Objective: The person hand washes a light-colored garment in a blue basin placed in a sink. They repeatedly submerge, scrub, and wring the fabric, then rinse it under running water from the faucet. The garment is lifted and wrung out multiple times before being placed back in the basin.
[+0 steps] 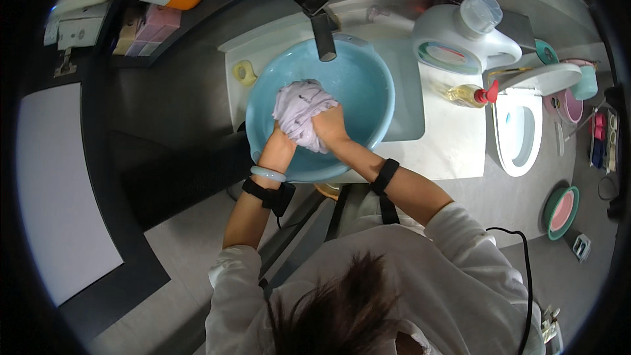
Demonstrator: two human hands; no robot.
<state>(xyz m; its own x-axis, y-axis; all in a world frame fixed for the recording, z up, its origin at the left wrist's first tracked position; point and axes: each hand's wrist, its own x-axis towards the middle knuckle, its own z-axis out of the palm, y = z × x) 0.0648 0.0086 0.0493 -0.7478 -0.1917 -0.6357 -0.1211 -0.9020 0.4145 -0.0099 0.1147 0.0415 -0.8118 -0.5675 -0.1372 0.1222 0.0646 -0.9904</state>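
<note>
A bunched, pale lilac cloth (303,106) with small dark marks is held over the light-blue basin (368,112), left of its middle. My right hand (330,123) grips the cloth from its right side, fingers wrapped into the folds. On the lower left, my left hand (282,137) also grasps it; most of its fingers are hidden by the fabric. The kind of garment cannot be made out. Some water appears to lie in the basin. Above its far rim, the dark faucet (323,38) points toward me.
Right of the basin, a large detergent jug (437,33) and a yellow bottle with a red pump (468,96) stand on the white counter (453,151). A small yellow object (244,73) sits at its left end. Farther right is a toilet (519,131) with its lid raised.
</note>
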